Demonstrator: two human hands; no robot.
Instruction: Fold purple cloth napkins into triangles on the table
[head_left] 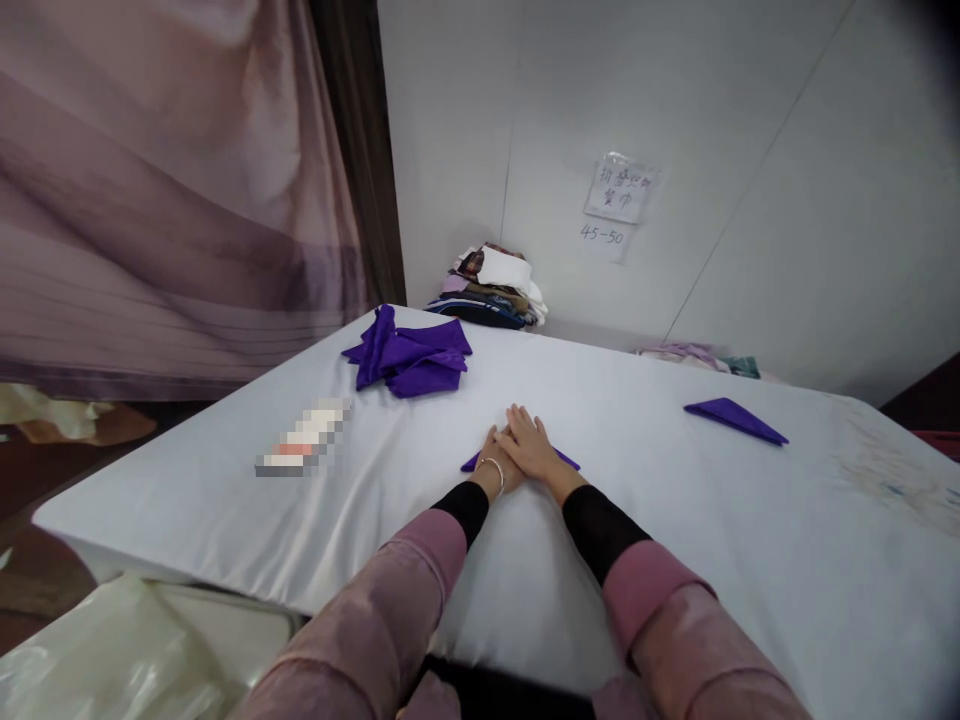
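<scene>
A folded purple cloth napkin [568, 461] lies on the white-covered table [510, 560], with only its pointed left and right corners showing. Pressed down over its middle is my left hand [501, 462], a bracelet at the wrist. My right hand [530, 446] lies flat across the left one, fingers stretched out. Most of the napkin and part of my left hand are hidden underneath. Off to the right rests another purple napkin [736, 420], folded into a long triangle. At the back left is a loose heap of purple napkins [416, 355].
A pixelated flat object [304, 440] lies left on the table. Piled clothes [495, 285] stand behind the table by the wall, with more fabric [694, 355] farther right. A pink curtain [165, 200] hangs at left. Plastic sheeting [112, 650] sits below the front-left edge.
</scene>
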